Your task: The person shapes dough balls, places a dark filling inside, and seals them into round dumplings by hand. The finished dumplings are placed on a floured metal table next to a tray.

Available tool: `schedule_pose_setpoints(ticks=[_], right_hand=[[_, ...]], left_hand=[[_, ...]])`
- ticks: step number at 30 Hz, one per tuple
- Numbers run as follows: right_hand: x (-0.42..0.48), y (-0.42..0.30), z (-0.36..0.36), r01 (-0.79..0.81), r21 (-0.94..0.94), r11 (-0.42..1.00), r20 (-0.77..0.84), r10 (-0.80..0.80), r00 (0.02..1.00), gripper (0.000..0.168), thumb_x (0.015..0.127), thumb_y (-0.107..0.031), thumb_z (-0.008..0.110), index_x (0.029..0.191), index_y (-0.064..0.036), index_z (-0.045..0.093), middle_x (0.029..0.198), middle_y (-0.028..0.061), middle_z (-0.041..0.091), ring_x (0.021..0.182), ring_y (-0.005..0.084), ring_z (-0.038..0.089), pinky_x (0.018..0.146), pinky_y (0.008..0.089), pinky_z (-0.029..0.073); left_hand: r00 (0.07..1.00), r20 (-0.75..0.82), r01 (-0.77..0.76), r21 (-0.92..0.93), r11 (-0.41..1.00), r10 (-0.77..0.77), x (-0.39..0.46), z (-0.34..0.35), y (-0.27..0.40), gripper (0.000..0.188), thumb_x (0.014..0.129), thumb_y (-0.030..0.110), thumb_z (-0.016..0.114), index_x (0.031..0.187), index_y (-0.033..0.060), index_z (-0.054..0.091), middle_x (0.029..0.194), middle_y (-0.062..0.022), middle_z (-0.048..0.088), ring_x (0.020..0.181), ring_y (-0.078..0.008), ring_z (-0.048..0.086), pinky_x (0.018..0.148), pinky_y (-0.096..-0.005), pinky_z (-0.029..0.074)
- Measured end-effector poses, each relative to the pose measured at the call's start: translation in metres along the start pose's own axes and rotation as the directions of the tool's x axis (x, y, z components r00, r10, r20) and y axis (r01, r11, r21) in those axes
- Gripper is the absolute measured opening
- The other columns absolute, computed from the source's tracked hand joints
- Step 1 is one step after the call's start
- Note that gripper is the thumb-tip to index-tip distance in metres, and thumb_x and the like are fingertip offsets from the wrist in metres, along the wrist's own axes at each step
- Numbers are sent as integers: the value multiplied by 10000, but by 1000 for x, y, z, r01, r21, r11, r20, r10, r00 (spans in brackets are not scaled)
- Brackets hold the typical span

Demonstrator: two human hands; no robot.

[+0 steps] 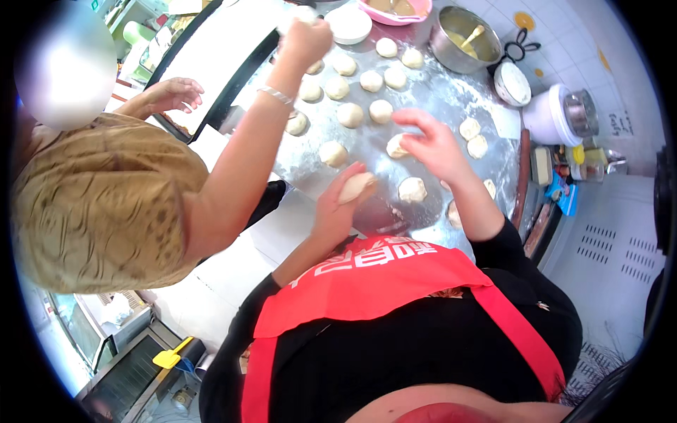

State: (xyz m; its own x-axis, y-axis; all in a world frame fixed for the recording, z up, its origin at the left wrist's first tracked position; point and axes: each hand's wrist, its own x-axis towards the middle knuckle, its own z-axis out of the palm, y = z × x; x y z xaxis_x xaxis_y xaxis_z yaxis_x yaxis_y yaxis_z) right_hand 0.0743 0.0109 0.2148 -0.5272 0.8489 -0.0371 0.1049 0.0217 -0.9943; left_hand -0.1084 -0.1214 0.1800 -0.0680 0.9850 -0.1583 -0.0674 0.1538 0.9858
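Observation:
My left hand (334, 207) cups a flattened piece of dough (357, 187) near the front edge of the floured metal worktop (444, 113). To the right, my right hand (435, 145) hovers with thumb and fingers apart, slightly blurred. Its thumb overlaps a dough piece (396, 147); whether they touch I cannot tell. Between my forearms lies a rough dough lump (412, 190). Smooth round dough balls (350, 115) stand in loose rows beyond my hands. Two joined dough lumps (473, 137) rest further right, and my right forearm partly hides another lump (454, 214).
A co-worker's arm (248, 153) reaches over the worktop from the left, the raised hand (307, 42) at something white. At the back are a pink basin (396, 20) and a steel pot (441, 50). A rolling pin (522, 177) lies along the right edge, beside a white bucket (545, 116).

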Motion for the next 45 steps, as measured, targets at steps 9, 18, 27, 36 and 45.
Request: schedule_pose_setpoints(ticks=[9, 18, 27, 36, 45], right_hand=[[323, 131, 108, 24, -740, 673, -89, -133, 987, 761, 734, -514, 690, 1358, -160, 436, 1430, 191, 330, 1326, 395, 275, 1070, 468, 284], [392, 151, 136, -189, -885, 426, -127, 169, 977, 609, 830, -518, 592, 1319, -170, 484, 1463, 174, 250, 1354, 410, 162, 1036, 585, 253], [384, 153, 138, -106, -917, 384, -9, 247, 969, 418, 829, -312, 580, 1229, -193, 555, 1423, 173, 302, 1301, 418, 289, 981, 511, 377], [406, 180, 109, 120, -731, 671, -46, -225, 973, 272, 638, -191, 710, 871, -56, 671, 851, 169, 665, 860, 331, 635, 750, 425, 515], [139, 93, 14, -43, 336, 941, -170, 105, 980, 187, 707, -1, 687, 874, -35, 608, 755, 27, 610, 609, 107, 558, 528, 253, 439]], left_hand=[[930, -283, 170, -231, 958, -234, 2, -103, -37, 476, 820, -94, 470, 1288, -3, 483, 1258, -141, 553, 1123, -218, 552, 972, -313, 437], [854, -389, 183, -400, 898, -347, 7, -137, -51, 424, 852, -108, 479, 1269, -33, 478, 1272, -146, 529, 1128, -215, 549, 983, -341, 451], [889, -339, 190, -337, 922, -307, 15, -134, -42, 411, 856, -90, 491, 1262, -27, 491, 1263, -128, 540, 1095, -200, 559, 925, -310, 466], [871, -405, 218, -188, 958, -278, -3, -118, -33, 460, 803, -133, 413, 1240, -30, 511, 1235, -142, 552, 1133, -237, 544, 956, -341, 458], [957, -92, 221, -382, 897, -275, -1, -113, -28, 552, 845, 67, 563, 1350, -13, 356, 1303, -197, 461, 1148, -343, 505, 931, -398, 454]])
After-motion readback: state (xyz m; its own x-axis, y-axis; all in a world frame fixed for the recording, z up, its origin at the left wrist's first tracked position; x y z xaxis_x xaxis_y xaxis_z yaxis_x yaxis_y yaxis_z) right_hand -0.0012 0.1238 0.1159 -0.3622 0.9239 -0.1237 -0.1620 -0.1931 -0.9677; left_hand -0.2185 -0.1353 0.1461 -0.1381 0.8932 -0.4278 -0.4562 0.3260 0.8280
